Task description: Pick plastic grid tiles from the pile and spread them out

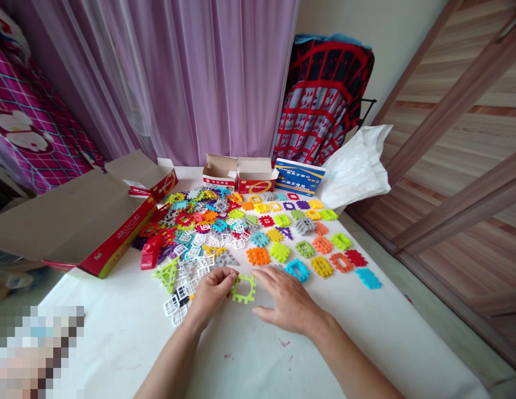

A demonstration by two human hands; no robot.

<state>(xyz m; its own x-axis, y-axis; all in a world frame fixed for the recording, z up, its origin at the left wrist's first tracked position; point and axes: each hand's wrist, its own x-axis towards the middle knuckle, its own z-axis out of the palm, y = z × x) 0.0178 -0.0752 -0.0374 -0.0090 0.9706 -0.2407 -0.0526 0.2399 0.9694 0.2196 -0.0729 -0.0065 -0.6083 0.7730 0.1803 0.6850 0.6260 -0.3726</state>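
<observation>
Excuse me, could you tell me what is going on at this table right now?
A person sits at a white table strewn with colourful interlocking plastic tiles. The left hand pinches a lime-green frame tile lying on the table, while the right hand rests flat beside it. Opened red cardboard boxes lie at the left.

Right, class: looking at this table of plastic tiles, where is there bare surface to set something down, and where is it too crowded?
Bare tabletop lies near the front edge, around both forearms, and left of the left hand below the red cardboard box. A strip is free right of the blue tile. The tile pile is crowded back to the small boxes.
</observation>
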